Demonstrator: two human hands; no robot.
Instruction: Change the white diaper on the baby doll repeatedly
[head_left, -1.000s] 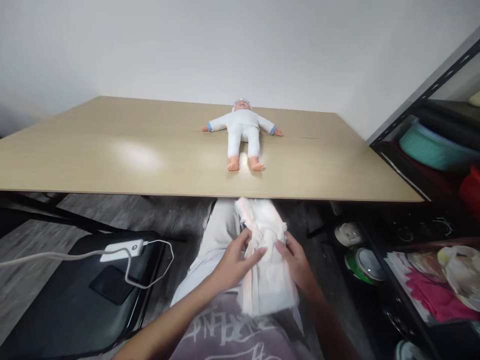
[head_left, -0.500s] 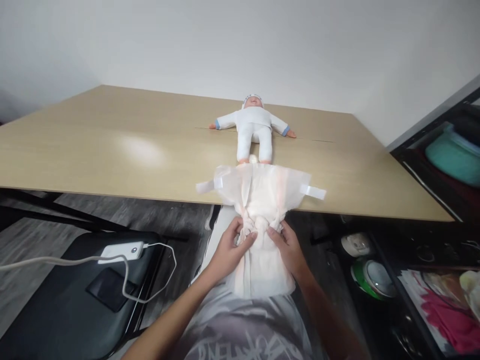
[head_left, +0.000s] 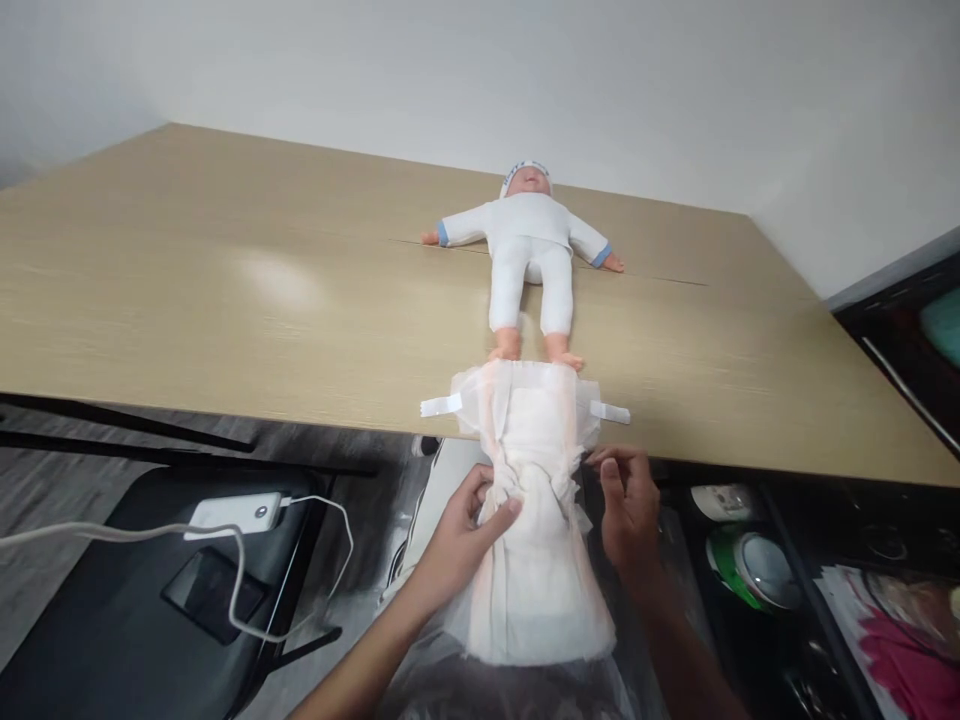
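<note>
White diaper, one hand on it, between lap and table

The left hand [head_left: 459, 530] has the diaper [head_left: 536, 580] pinched at its gathered middle, thumb on top, fingers at the side. The right hand [head_left: 630, 505] is apart from it, just beside the opposite edge, with fingers loosely curled. The diaper lies unfolded, its near end over the person's lap and its far end reaching past the table's front edge; I can't tell whether that end touches the wood. Two white tabs [head_left: 440, 404] stick out sideways there.

Straight beyond, the doll's bare feet [head_left: 564, 352] block the way. The doll [head_left: 529, 225] lies face up on the table [head_left: 225, 320], arms spread, dressed in white with blue cuffs.

Left of the person, a black chair [head_left: 82, 610] holds a white power bank [head_left: 232, 515] and a dark phone [head_left: 206, 590]. A pale cable [head_left: 135, 531] crosses the chair and loops near the left forearm. To the right, below table height, sit a green can [head_left: 724, 570] and some pink cloth [head_left: 907, 650].
</note>
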